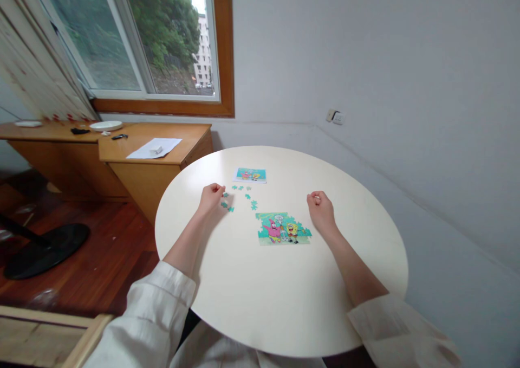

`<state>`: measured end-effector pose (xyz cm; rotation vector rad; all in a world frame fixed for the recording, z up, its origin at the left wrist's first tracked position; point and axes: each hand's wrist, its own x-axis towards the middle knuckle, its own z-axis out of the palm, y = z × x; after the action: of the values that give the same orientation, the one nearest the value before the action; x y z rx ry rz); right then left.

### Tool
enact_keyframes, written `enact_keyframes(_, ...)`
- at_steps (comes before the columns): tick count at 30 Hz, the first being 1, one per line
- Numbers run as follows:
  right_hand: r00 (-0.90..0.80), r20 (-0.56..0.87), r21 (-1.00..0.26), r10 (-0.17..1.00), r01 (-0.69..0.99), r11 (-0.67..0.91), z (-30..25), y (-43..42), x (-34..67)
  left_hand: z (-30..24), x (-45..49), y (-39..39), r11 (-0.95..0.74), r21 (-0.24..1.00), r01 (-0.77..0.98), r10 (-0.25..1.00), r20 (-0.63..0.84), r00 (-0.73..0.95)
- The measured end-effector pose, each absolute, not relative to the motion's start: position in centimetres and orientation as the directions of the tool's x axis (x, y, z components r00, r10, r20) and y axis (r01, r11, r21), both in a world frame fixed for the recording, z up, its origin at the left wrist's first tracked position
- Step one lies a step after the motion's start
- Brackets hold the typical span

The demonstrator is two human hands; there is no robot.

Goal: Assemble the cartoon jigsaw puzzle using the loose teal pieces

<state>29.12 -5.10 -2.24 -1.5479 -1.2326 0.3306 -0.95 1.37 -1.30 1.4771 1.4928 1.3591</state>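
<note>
A partly built cartoon jigsaw (283,228) lies in the middle of the round cream table (284,308). Several loose teal pieces (248,197) are scattered just beyond it, and a small reference picture (251,174) lies farther back. My left hand (211,199) rests on the table with its fingers curled, touching the loose pieces at its fingertips; whether it grips one is hidden. My right hand (320,212) rests to the right of the jigsaw in a loose fist with nothing visible in it.
A wooden cabinet (158,167) with a sheet of paper (154,148) stands behind the table on the left, beside a desk with a white plate (105,125). A black round stand base (44,249) sits on the wooden floor. White walls close the right side.
</note>
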Motion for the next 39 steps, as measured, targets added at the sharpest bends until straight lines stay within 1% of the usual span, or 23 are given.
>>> enact_keyframes(11,0.42,0.362,-0.847,0.832,0.521,0.106,-2.2,-5.27,29.01,-1.59,-0.97,1.46,-0.159,0.937,0.311,0.962,0.218,-0.164)
enact_keyframes(20,0.42,0.385,-0.843,0.822,0.523,0.127,-2.61,-4.94,29.22,-1.67,-1.0,1.72,-0.157,0.926,0.343,0.96,0.224,-0.166)
enact_keyframes(39,0.417,0.375,-0.845,0.828,0.522,0.12,-2.23,-5.17,29.01,-1.14,-0.82,1.17,-0.123,0.933,0.339,0.966,0.191,-0.174)
